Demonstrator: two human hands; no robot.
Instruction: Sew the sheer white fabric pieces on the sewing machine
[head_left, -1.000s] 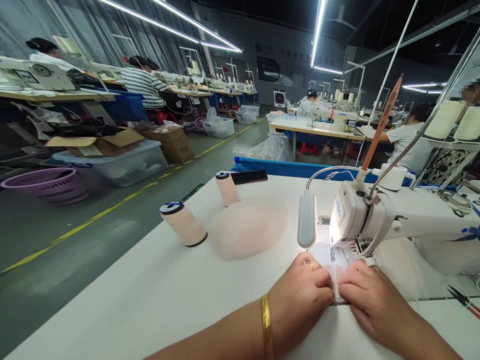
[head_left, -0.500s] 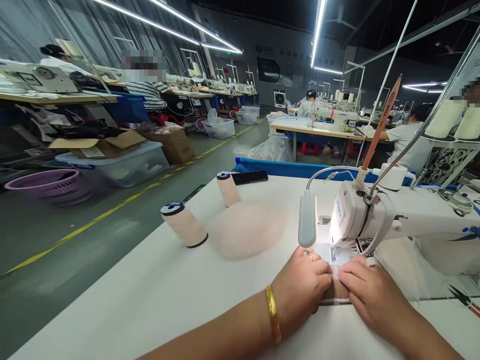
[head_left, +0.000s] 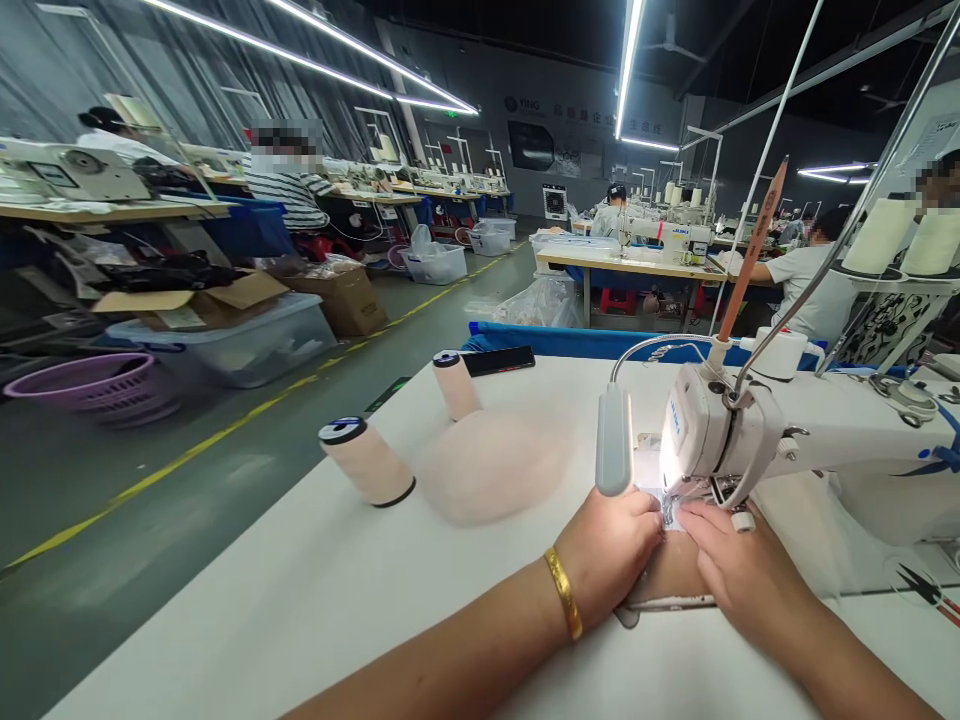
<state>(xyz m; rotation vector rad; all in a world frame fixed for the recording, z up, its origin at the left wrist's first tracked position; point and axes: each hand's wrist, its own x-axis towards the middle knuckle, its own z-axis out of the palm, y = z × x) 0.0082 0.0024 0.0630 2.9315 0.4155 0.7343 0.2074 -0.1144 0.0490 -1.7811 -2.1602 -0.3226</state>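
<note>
**stitchfan:** So what are the person's hands doing here? Looks like both are right up at the needle.

**bobbin_joe:** Yep. The left hand (head_left: 609, 555) lies knuckles-up on a pale strip of fabric (head_left: 667, 590), fingers curled down and pressing it flat on the white table (head_left: 300, 600), gold bangle (head_left: 564, 606) on the wrist. The right hand (head_left: 739, 570) is flat too, fingertips pushed up just beside the presser foot (head_left: 670, 508). Neither has a real grip on anything, it's more pinning the cloth down.

**stitchfan:** And the fabric itself?

**bobbin_joe:** Between the two hands, its far end under the head of the white sewing machine (head_left: 787, 440), lit by the little gooseneck lamp (head_left: 614, 440). Off to the left sit two cones of pinkish thread (head_left: 367, 462) and a soft pink pile of cloth (head_left: 491, 465), well apart from the hands.
</note>
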